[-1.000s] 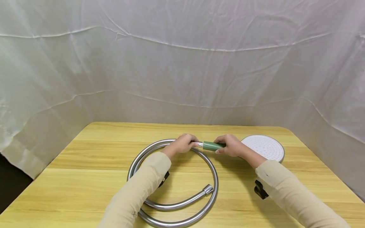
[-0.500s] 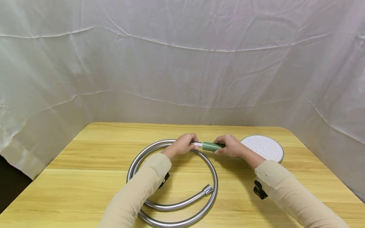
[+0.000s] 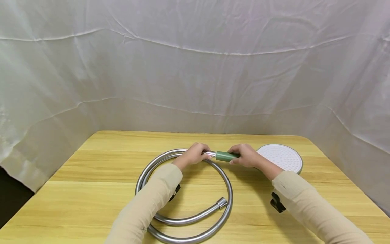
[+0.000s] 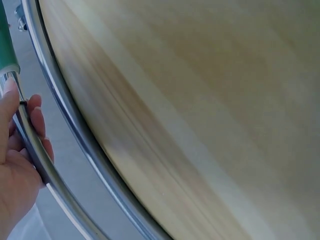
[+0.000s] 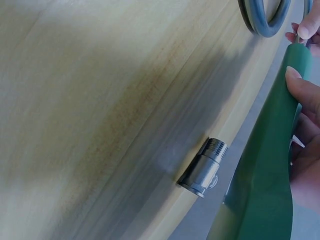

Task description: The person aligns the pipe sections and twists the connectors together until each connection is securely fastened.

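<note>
Below and right of centre, we find the left hand (image 3: 195,154) curled round one end of the hose (image 3: 230,193), the right hand (image 3: 246,156) gripping the shower head (image 3: 280,158) by its green handle (image 3: 224,156). Should the coil pull askew, we judge cross-threading could follow.

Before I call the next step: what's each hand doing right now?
Left hand: closed, holding the metal hose near one end.
Right hand: closed, holding the green shower handle.

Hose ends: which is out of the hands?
The nearer end, its flared metal tip pointing right; the other end is in the left hand, by the green handle.
</note>
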A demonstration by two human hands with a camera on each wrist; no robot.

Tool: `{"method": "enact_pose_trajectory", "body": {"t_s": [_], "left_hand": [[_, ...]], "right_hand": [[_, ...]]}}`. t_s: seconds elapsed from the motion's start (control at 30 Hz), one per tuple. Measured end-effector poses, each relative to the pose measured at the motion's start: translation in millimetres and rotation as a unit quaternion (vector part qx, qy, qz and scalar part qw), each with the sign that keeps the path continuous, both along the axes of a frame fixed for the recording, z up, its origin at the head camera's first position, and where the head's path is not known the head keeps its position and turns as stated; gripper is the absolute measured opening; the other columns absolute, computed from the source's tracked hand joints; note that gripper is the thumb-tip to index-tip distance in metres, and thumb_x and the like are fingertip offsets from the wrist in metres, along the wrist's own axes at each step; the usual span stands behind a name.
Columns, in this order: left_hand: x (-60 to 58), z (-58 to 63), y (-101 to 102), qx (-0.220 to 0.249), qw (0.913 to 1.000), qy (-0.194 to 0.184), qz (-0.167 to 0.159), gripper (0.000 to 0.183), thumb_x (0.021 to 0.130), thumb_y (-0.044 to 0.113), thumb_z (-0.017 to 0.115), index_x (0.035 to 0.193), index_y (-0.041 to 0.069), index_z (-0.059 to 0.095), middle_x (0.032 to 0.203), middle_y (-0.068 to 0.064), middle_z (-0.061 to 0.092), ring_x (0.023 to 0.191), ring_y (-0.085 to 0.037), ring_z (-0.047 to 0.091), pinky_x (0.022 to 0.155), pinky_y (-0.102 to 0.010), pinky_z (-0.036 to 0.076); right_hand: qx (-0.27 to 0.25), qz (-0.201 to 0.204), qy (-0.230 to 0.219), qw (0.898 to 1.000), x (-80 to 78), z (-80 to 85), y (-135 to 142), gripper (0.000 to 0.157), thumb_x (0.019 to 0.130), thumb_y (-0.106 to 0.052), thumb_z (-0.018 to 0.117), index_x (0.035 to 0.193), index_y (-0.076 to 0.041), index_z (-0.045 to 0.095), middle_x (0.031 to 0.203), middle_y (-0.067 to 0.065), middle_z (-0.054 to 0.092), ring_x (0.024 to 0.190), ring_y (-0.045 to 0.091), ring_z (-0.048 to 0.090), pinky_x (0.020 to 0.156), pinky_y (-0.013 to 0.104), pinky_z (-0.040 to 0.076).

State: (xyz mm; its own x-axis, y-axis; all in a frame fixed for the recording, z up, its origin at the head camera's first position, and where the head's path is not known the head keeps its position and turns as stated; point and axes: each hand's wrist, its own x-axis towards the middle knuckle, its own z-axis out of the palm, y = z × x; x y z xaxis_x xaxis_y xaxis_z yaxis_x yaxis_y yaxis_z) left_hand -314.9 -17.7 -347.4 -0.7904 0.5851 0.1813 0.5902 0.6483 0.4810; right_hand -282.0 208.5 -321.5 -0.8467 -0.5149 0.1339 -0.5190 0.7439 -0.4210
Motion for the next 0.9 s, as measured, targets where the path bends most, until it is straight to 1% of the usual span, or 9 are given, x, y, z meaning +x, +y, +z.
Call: {"method": "enact_pose_trajectory", "body": {"t_s": [0.27,0.4,0.47,0.57,0.7,0.8,0.9], "left_hand": [[1.7,-0.4,-0.3,0.014,0.9998,0.007,0.011,0.016,0.083,0.016,0.069,0.090,0.005,0.060,0.084,-0.006,0.064,0.072,-0.010,0.049,0.067,-0.023,0.042],[1.9,-0.2,-0.7,0.017,0.9998,-0.006,0.013,0.018,0.081,0.017,0.071,0.091,0.005,0.060,0.083,-0.005,0.063,0.071,-0.010,0.049,0.066,-0.022,0.042],[1.6,0.4,-1.3,0.020,0.9996,-0.016,0.007,0.018,0.082,0.016,0.070,0.092,0.004,0.061,0.084,-0.006,0.064,0.071,-0.010,0.049,0.066,-0.022,0.043],[0.5,2.4,-2.7,0.025,0.9993,-0.027,-0.011,0.019,0.086,0.015,0.065,0.098,0.001,0.064,0.089,-0.009,0.066,0.073,-0.011,0.051,0.067,-0.021,0.044],[-0.9,5.4,-5.1,0.019,0.9987,-0.026,-0.040,0.022,0.092,0.014,0.057,0.104,-0.002,0.066,0.095,-0.013,0.069,0.075,-0.012,0.055,0.066,-0.020,0.044],[-1.1,6.1,-5.7,0.010,0.9986,-0.021,-0.047,0.023,0.094,0.015,0.054,0.104,-0.002,0.067,0.095,-0.013,0.069,0.073,-0.011,0.054,0.065,-0.019,0.043],[-1.1,5.5,-5.3,0.010,0.9989,-0.014,-0.043,0.021,0.093,0.014,0.055,0.101,-0.001,0.067,0.091,-0.011,0.069,0.069,-0.009,0.050,0.064,-0.018,0.041]], "right_hand": [[-0.003,-0.001,0.006,1.000,0.3,-0.3,-1.1,0.026,0.078,-0.006,0.072,0.102,0.002,0.067,0.092,0.013,0.070,0.071,0.012,0.055,0.064,0.026,0.045],[-0.001,0.001,0.010,1.000,0.9,-0.5,-1.7,0.026,0.077,-0.007,0.073,0.101,0.002,0.067,0.092,0.013,0.071,0.071,0.011,0.056,0.064,0.026,0.045],[0.000,0.000,0.009,1.000,1.2,-0.7,-1.7,0.027,0.077,-0.007,0.073,0.102,0.002,0.067,0.093,0.013,0.071,0.071,0.011,0.056,0.064,0.026,0.045],[0.001,0.000,0.009,1.000,1.1,-1.2,-1.7,0.027,0.078,-0.007,0.072,0.103,0.002,0.067,0.093,0.013,0.070,0.071,0.012,0.056,0.064,0.026,0.046],[0.002,0.001,0.010,1.000,1.0,-0.7,-1.0,0.028,0.078,-0.007,0.072,0.103,0.003,0.066,0.094,0.014,0.070,0.071,0.012,0.056,0.064,0.027,0.046],[0.003,0.000,0.008,1.000,0.9,0.1,-0.7,0.027,0.078,-0.006,0.072,0.103,0.002,0.066,0.094,0.014,0.070,0.072,0.012,0.056,0.064,0.027,0.046],[0.004,0.002,0.007,1.000,1.3,1.0,-1.3,0.027,0.078,-0.006,0.072,0.103,0.002,0.066,0.093,0.014,0.070,0.071,0.012,0.056,0.064,0.027,0.045]]}}
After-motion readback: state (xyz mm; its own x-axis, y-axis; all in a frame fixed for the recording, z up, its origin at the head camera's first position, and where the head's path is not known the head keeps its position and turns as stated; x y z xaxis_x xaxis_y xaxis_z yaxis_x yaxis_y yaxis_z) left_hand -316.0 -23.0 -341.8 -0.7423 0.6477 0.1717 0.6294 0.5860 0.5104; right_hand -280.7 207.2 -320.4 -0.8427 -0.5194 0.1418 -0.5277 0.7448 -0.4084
